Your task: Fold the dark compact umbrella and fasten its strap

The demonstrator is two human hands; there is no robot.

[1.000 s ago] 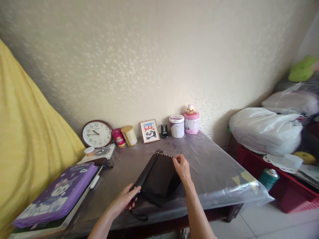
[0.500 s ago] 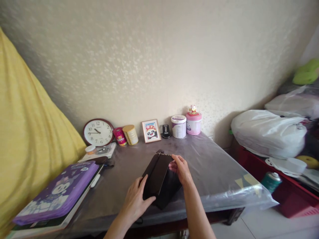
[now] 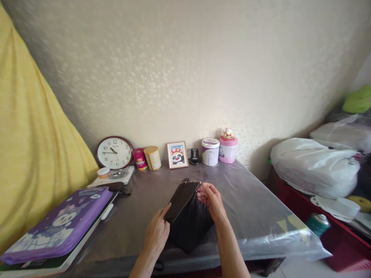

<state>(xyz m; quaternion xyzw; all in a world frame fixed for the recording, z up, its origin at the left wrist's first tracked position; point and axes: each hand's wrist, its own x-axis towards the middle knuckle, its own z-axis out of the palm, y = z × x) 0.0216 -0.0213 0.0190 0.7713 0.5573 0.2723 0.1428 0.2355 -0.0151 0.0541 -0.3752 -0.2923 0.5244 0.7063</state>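
Left hand grasping the bag by its flap, one finger laid over the left corner; rest of that grip out of sight. Right hand curled at the far right corner, fingertips by the chain. Whether they pinch chain or bag edge, cannot tell.

Bag black, tilted, on the wearer's side of the frame, over the table. Whether its base bears on the tabletop, cannot tell.

Handling, by judgement: light, unless filled; contents unseen. Flap lies flat like a stiff panel; body looks softer, likely to sag or fold if only the flap is held. Faint sheen, so perhaps a little slick; table's film cover glossy, may let it slide. Nothing looks fragile; chain could snag. Best hold: flat across the flap near its corner, second hand under the body, chain left free.

Further out: clock well left of the frame, yellow tin nearer on that side; white tub right of the frame, pink tub just beyond.
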